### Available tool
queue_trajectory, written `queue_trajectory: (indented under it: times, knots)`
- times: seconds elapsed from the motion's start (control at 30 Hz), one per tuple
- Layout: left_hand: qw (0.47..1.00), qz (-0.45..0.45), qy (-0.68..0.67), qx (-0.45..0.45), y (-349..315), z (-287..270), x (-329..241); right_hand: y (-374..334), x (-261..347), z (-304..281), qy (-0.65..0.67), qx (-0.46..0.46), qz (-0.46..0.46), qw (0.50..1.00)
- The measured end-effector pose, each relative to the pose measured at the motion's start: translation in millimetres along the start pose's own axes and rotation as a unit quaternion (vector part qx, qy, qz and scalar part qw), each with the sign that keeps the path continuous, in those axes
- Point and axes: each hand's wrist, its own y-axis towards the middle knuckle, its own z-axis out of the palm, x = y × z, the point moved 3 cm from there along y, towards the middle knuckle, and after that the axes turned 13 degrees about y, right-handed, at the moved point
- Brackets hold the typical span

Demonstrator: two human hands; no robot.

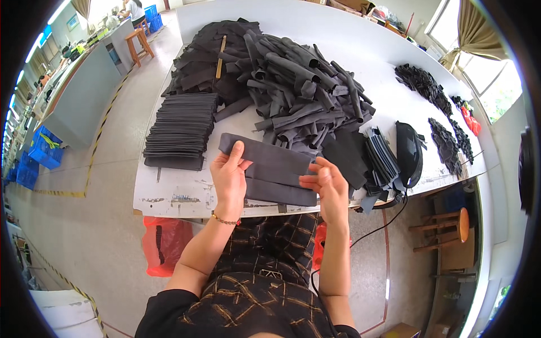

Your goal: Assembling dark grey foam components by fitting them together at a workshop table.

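Note:
A dark grey strip of fabric (270,155) is stretched between my hands just above the near edge of the table. My left hand (228,180) pinches its left end, thumb on top. At its right end, the bent fingers of my right hand (332,188) are closed on the edge. More dark fabric pieces (279,192) lie below the strip at the table edge. Left of my hands is a neat stack of folded fabric (180,129). A big loose heap of rolled and curled dark pieces (307,84) lies beyond the strip.
The white table (389,101) also bears flat fabric with a wooden stick (220,56), a stack of pieces (382,158), a black bag-like item (408,153) and small dark scraps (445,143). A red plastic bag (167,246) and wooden stool (453,228) stand below.

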Motion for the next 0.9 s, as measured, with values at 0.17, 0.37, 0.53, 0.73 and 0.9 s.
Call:
queue_trajectory:
  times: [0.17, 0.37, 0.53, 0.73, 0.9]
  knots:
    - [0.999, -0.019, -0.042, 0.029, -11, 16, 4, 6, -21, -2, -0.071, 0.041, 0.009, 0.997]
    - [0.947, -0.149, -0.232, 0.163, -22, 44, 29, -3, -28, 9, -0.062, 0.048, 0.016, 0.997]
    - [0.953, -0.101, -0.219, 0.183, -27, 47, 31, -6, -37, 9, -0.060, 0.041, 0.015, 0.997]
    - [0.959, -0.111, -0.211, 0.150, -32, 48, 32, -6, -42, 11, -0.050, 0.028, 0.019, 0.998]
    - [0.956, -0.105, -0.226, 0.153, -20, 41, 34, -9, -31, 4, -0.062, 0.019, 0.003, 0.998]
